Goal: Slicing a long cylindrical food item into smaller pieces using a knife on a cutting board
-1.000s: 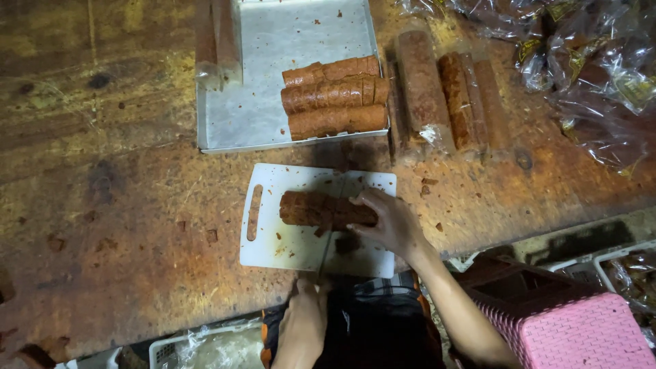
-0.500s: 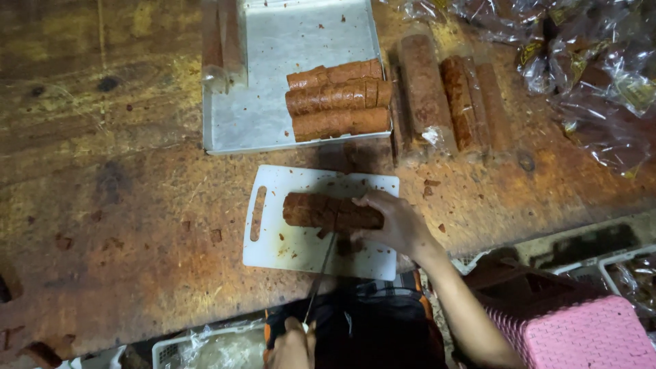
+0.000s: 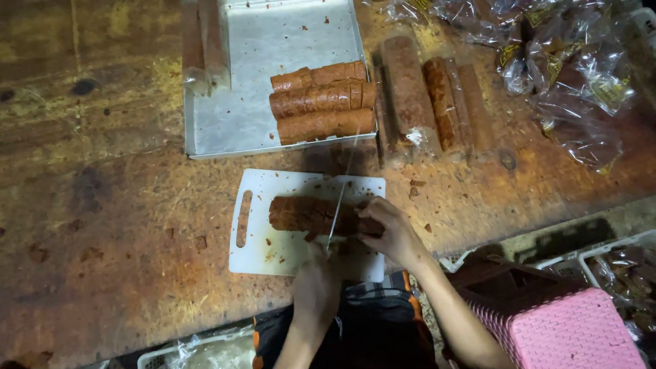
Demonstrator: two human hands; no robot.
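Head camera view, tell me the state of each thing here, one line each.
Knife: in the left hand, blade across the roll.
Brown roll: lying on the white cutting board, steadied by the right hand.
Metal tray: holds three sliced rolls.
Wrapped rolls: lying beside the tray.

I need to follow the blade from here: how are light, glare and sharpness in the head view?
Head view: dim, warm light, corners dark; the metal tray and white cutting board look brightest; the knife shows only as a thin streak; left hand slightly soft; plastic bags glint.
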